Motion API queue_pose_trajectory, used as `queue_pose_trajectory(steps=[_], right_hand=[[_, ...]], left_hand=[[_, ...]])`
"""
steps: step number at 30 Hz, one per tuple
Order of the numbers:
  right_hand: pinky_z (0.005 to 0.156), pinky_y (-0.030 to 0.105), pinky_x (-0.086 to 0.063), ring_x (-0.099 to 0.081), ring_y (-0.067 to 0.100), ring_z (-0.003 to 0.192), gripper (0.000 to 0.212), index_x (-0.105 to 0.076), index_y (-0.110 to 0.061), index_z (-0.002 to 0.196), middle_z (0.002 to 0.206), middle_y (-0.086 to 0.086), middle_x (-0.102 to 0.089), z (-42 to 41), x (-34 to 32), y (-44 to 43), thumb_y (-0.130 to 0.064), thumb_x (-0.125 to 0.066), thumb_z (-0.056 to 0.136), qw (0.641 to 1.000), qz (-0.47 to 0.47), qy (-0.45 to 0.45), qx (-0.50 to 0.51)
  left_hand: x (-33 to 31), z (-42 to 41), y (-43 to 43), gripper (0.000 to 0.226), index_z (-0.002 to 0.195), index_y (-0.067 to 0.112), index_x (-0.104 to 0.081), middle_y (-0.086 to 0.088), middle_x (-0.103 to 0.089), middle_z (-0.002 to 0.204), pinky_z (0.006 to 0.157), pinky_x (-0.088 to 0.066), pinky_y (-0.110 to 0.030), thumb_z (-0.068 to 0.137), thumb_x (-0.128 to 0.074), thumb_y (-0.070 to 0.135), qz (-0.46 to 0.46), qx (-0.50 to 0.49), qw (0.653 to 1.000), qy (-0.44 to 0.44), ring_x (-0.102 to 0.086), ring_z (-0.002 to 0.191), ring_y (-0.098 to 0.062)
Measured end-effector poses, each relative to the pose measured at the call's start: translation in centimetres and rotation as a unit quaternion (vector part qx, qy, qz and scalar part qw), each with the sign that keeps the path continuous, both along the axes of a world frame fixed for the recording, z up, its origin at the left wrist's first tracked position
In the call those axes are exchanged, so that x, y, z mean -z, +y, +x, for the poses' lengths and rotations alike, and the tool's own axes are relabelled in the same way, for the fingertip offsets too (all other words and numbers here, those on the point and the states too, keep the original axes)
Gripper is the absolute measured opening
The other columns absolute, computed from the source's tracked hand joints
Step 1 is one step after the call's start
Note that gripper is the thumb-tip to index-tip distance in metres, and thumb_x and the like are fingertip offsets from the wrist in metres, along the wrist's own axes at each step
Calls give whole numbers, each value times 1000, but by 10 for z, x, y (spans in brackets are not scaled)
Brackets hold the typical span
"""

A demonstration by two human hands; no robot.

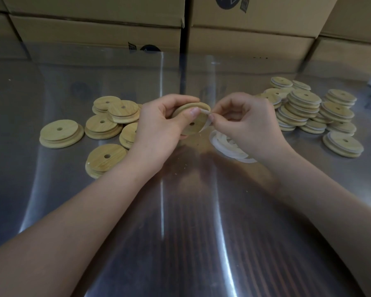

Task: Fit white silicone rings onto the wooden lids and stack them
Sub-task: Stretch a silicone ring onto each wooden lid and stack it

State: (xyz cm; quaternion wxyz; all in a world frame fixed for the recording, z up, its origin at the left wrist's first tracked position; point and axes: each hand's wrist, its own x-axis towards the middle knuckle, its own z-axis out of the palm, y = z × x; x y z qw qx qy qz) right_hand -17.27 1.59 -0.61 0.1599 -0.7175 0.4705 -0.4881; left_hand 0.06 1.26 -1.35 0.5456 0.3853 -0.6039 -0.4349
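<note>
Reaching in from the near edge, both forearms cross the steel table and meet above its middle. Left hand grips one wooden lid off the surface, fingers curled round its far rim, thumb laid across the near rim. The lid is tilted on edge, stepped face and centre hole turned toward the right hand. Right thumb and forefinger pinch a white silicone ring, which hangs as a thin band touching the lid's right edge, long run roughly vertical. The ring's upper end seems pinned under the left thumb tip, though I cannot tell for sure. Judgement: the fit is only started, and the next move needs the ring stretched leftward over the lid's step, so the right hand, just beside the rim, does the pulling. Directly below the right hand lies a heap of loose rings, partly hidden by the wrist. Left of the hands sit the bare lids, scattered and overlapping, no white on them. Farther right stand the ringed lids in low uneven stacks, white showing at their edges. Nothing blocks the path there. Cardboard boxes wall the far side.
</note>
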Motion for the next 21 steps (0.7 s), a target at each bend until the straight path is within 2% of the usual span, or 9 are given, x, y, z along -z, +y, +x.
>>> queue_pose_trajectory(steps=[4,7,10,13,17,21], right_hand=[[59,11,-47,-66,3,64,19,-66,-22,73,70,-9,-69,-3,0,-1,-6,-73,80,1000,7,8,-10],[57,9,-44,-64,1,62,14,-68,-18,75,69,-10,-67,-3,1,-1,-6,-73,81,999,15,27,-14],[59,9,-45,-64,2,64,10,-69,-15,78,72,-6,-69,-5,0,-1,-6,-73,82,999,27,40,-24],[62,9,-45,-66,5,69,11,-69,-18,81,76,-5,-70,-7,-1,0,-8,-72,84,998,31,56,-27],[66,8,-43,-64,2,71,11,-70,-19,83,75,-10,-67,-7,-2,1,-9,-72,84,996,7,88,-18],[72,12,-45,-66,8,74,10,-71,-17,83,75,-7,-67,-8,-3,1,-7,-73,82,994,-29,103,-1]], left_hand=[[1,1,-3,19,93,30,-71,5,-75,93,71,-61,-34,89,-68,11,-11,7,1000,-13,-71,92,-11],[3,2,-4,19,93,28,-71,7,-75,91,74,-57,-27,88,-68,10,-21,13,999,-21,-70,90,-8],[6,3,-5,20,94,29,-72,7,-75,93,83,-57,-31,88,-69,10,-26,23,999,-20,-70,93,-8],[9,4,-5,23,94,34,-72,5,-75,98,88,-56,-33,86,-71,13,-48,31,998,-27,-69,97,-10],[10,5,-6,23,96,35,-72,3,-74,101,91,-53,-30,82,-73,17,-76,34,996,-38,-68,100,-11],[9,5,-6,25,99,32,-71,6,-74,100,90,-53,-29,81,-75,15,-104,43,992,-60,-68,100,-10]])
